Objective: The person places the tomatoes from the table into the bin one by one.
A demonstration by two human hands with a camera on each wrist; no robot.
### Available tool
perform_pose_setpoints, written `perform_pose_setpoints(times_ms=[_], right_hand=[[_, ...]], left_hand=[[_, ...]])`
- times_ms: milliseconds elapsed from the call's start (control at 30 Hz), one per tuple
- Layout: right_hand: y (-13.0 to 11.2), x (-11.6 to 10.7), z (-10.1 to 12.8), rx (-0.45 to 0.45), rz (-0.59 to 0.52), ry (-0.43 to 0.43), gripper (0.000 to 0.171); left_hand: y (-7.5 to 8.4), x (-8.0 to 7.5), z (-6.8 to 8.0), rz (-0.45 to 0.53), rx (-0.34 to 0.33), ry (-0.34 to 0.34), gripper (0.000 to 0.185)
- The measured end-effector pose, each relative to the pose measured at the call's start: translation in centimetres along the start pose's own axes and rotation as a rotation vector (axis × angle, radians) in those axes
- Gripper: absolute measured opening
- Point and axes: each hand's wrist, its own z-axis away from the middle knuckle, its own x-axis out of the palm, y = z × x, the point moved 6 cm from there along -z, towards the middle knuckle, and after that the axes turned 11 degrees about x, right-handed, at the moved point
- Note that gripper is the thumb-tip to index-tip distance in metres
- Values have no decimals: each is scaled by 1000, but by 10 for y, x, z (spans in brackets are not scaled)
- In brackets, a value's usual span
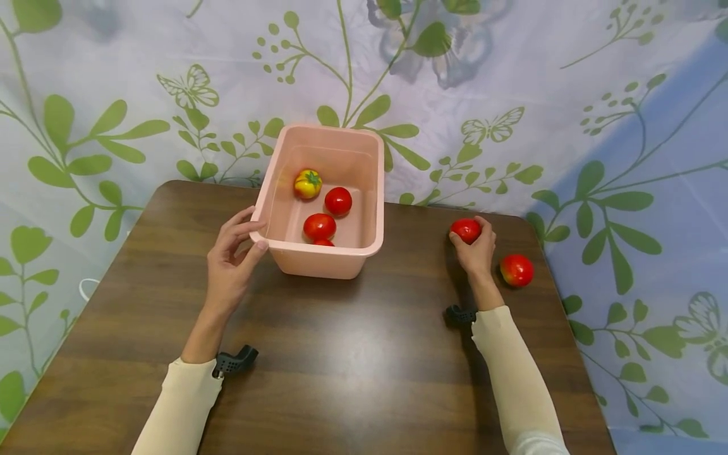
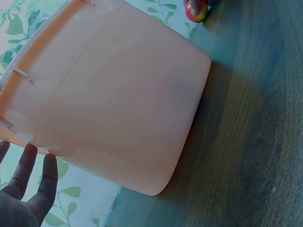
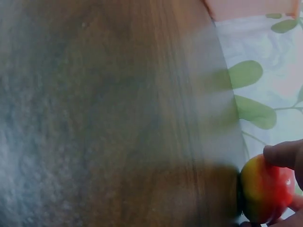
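Brown wooden table (image 1: pixel 352 373) fills the head view, floral cloth (image 1: pixel 569 95) behind it at 12 o'clock. Pink plastic tub (image 1: pixel 318 256) sits on the table toward 11 o'clock of centre; inside it are three red tomatoes (image 1: pixel 320 225) and one yellow-red tomato (image 1: pixel 308 184) at the tub's 11 o'clock. Left hand (image 1: pixel 232 256) at the tub's 8 o'clock, thumb (image 1: pixel 257 248) touching the rim corner, fingers loosely spread, grasping nothing; the left wrist view shows the straight fingers (image 2: pixel 47 177) just beside the tub wall (image 2: pixel 123 94). Right hand (image 1: pixel 476 249) at 3 o'clock of the tub, well apart from it, fingers curled round a held tomato (image 1: pixel 466 230) that rests on the table near the far edge. A loose tomato (image 1: pixel 516 270) lies at 4 o'clock of that hand, just beside it. Right wrist view: fingertip (image 3: pixel 281 155) over the held tomato (image 3: pixel 265 189), blurred.
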Motion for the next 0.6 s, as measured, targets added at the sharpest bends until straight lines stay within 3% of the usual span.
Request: perform_pose_setpoints(times_ms=[333, 600], right_hand=[[1, 1, 3, 19, -48, -15, 80], [-3, 1, 11, -21, -59, -10, 80]], left_hand=[[3, -1, 1, -14, -5, 1, 33], [4, 1, 1, -8, -7, -13, 34]])
